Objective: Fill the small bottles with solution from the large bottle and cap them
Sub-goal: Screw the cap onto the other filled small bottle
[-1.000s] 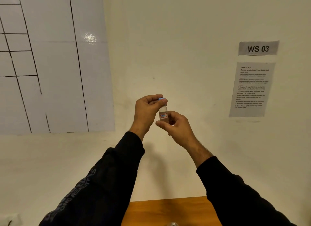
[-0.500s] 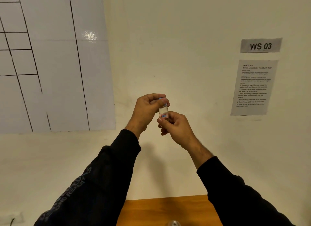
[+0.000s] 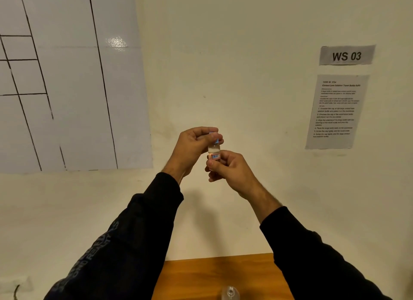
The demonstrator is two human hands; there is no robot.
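Cream wall (image 3: 223, 53) fills the frame, with a "WS 03" sign (image 3: 346, 55) upper right and a wooden table (image 3: 212, 275) at the bottom edge. At centre, the right hand (image 3: 232, 170) grips an upright small bottle (image 3: 214, 153), fingers curled round its base, while the left hand (image 3: 192, 147) pinches its blue cap (image 3: 215, 138).

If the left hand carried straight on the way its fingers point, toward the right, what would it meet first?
Nothing new: the left hand already pinches the blue cap of the small bottle. Pushing on would press cap and bottle toward the right hand, which grips the bottle's lower part. Depth beyond is unclear.
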